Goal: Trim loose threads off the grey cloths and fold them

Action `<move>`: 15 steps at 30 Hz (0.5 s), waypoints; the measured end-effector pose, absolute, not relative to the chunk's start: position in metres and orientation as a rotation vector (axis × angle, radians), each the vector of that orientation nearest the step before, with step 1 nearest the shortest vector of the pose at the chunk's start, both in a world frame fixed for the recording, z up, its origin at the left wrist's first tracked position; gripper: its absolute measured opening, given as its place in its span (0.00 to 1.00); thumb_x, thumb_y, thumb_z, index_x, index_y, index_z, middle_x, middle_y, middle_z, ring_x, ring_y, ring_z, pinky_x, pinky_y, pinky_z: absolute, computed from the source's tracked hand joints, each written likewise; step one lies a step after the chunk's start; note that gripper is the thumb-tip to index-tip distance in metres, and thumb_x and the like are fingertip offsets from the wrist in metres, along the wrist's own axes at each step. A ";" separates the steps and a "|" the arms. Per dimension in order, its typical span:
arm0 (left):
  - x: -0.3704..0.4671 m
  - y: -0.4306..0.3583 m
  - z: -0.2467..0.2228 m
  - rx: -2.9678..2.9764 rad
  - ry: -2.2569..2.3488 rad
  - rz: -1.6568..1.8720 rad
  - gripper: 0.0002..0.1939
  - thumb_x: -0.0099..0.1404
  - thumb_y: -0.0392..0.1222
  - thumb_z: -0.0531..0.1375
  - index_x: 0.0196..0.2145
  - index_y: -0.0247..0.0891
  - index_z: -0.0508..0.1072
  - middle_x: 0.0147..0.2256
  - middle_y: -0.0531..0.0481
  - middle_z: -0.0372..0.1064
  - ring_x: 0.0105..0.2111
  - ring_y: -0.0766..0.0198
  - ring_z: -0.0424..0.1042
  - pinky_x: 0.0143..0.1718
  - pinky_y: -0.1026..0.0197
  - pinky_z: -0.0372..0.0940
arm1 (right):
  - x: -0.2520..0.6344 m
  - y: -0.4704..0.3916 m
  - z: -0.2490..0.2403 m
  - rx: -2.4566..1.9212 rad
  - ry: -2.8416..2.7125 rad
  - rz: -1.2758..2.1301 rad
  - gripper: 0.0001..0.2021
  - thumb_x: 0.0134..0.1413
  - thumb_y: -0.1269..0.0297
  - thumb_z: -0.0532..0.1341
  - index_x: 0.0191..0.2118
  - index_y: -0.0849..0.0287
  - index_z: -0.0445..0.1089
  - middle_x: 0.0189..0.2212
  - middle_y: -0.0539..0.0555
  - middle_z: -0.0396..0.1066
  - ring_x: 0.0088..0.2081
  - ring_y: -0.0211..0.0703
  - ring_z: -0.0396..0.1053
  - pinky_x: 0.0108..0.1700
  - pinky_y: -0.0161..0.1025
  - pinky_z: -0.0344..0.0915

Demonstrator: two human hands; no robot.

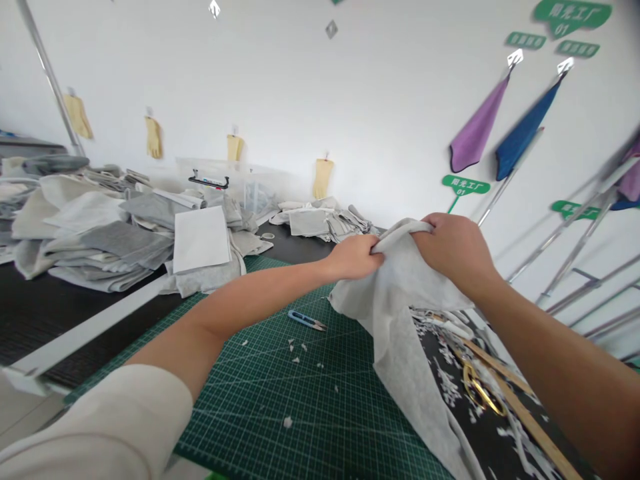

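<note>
over the right edge of the green mat (260,387), a grey cloth (395,327) hangs in folds. the left hand (355,257), its arm stretched across the mat, is closed on the cloth's top edge; the right hand (450,248), just beside it, grips the same edge with curled fingers. the cloth is pale, mottled and creased, one strip trailing toward the mat's near edge. left of it lie blue snips (306,320); right of it, gold scissors (481,391) among white scraps (447,387).

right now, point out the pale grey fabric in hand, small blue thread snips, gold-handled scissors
Pale grey fabric (395,333): head view, hanging middle
Small blue thread snips (306,321): head view, blue handle
Gold-handled scissors (479,386): head view, gold handle
</note>
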State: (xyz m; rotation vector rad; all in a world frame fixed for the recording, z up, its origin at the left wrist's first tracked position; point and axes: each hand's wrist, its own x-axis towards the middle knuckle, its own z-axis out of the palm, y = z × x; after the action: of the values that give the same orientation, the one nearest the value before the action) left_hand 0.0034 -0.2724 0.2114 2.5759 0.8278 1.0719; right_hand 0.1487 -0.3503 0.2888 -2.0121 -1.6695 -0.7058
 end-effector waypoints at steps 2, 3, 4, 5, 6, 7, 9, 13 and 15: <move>-0.003 -0.264 0.207 2.621 0.868 1.007 0.10 0.60 0.44 0.50 0.30 0.39 0.69 0.33 0.46 0.72 0.35 0.56 0.70 0.34 0.57 0.64 | 0.159 -0.349 0.286 -2.060 -1.636 -0.689 0.13 0.50 0.57 0.54 0.32 0.58 0.72 0.30 0.58 0.72 0.31 0.47 0.66 0.30 0.37 0.52; -0.007 -0.261 0.205 2.650 0.879 0.985 0.10 0.59 0.44 0.50 0.30 0.38 0.69 0.33 0.46 0.72 0.35 0.56 0.70 0.35 0.57 0.64 | 0.164 -0.349 0.285 -2.081 -1.625 -0.681 0.13 0.51 0.57 0.54 0.33 0.58 0.72 0.30 0.58 0.72 0.32 0.47 0.66 0.30 0.38 0.52; -0.011 -0.258 0.203 2.679 0.881 0.964 0.10 0.59 0.43 0.50 0.30 0.38 0.69 0.34 0.46 0.72 0.36 0.56 0.71 0.36 0.57 0.64 | 0.169 -0.349 0.285 -2.099 -1.623 -0.675 0.13 0.52 0.57 0.53 0.33 0.58 0.72 0.31 0.59 0.72 0.32 0.47 0.66 0.31 0.38 0.52; -0.015 -0.255 0.200 2.705 0.882 0.934 0.10 0.59 0.43 0.51 0.31 0.38 0.69 0.35 0.45 0.72 0.36 0.55 0.71 0.36 0.57 0.64 | 0.173 -0.350 0.285 -2.113 -1.622 -0.676 0.14 0.52 0.57 0.53 0.33 0.58 0.72 0.32 0.60 0.72 0.33 0.48 0.65 0.31 0.38 0.52; -0.019 -0.252 0.199 2.725 0.894 0.894 0.10 0.59 0.44 0.51 0.31 0.38 0.70 0.35 0.45 0.72 0.37 0.55 0.71 0.37 0.57 0.64 | 0.178 -0.351 0.286 -2.124 -1.618 -0.682 0.14 0.53 0.57 0.52 0.34 0.59 0.72 0.33 0.61 0.72 0.33 0.48 0.65 0.31 0.38 0.52; -0.023 -0.248 0.197 2.738 0.918 0.860 0.10 0.58 0.44 0.51 0.32 0.38 0.70 0.36 0.45 0.72 0.38 0.54 0.71 0.37 0.57 0.64 | 0.182 -0.351 0.286 -2.136 -1.608 -0.689 0.15 0.54 0.57 0.51 0.34 0.59 0.72 0.33 0.62 0.72 0.34 0.48 0.65 0.31 0.38 0.51; -0.032 -0.238 0.197 2.740 1.008 0.822 0.12 0.59 0.44 0.51 0.33 0.37 0.71 0.37 0.43 0.72 0.39 0.53 0.71 0.39 0.56 0.63 | 0.190 -0.352 0.288 -2.162 -1.568 -0.701 0.15 0.54 0.58 0.50 0.36 0.59 0.72 0.35 0.63 0.72 0.34 0.47 0.64 0.31 0.38 0.51; -0.050 -0.214 0.211 2.600 1.300 0.997 0.12 0.59 0.45 0.51 0.33 0.39 0.72 0.36 0.44 0.72 0.38 0.54 0.70 0.40 0.56 0.63 | 0.206 -0.352 0.292 -2.204 -1.489 -0.697 0.16 0.53 0.57 0.51 0.40 0.57 0.71 0.38 0.63 0.71 0.35 0.48 0.63 0.31 0.39 0.51; -0.058 -0.204 0.224 2.477 1.396 1.139 0.11 0.59 0.45 0.52 0.32 0.39 0.72 0.33 0.46 0.72 0.36 0.56 0.70 0.38 0.57 0.63 | 0.212 -0.351 0.294 -2.213 -1.462 -0.687 0.18 0.53 0.54 0.50 0.41 0.57 0.71 0.39 0.63 0.71 0.35 0.48 0.63 0.31 0.39 0.51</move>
State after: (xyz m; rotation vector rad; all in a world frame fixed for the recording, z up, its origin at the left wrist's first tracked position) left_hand -0.0583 -0.2044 0.2244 2.4774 1.3963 1.1394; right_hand 0.2119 -0.3513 0.2944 -2.2133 -1.4616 -0.6867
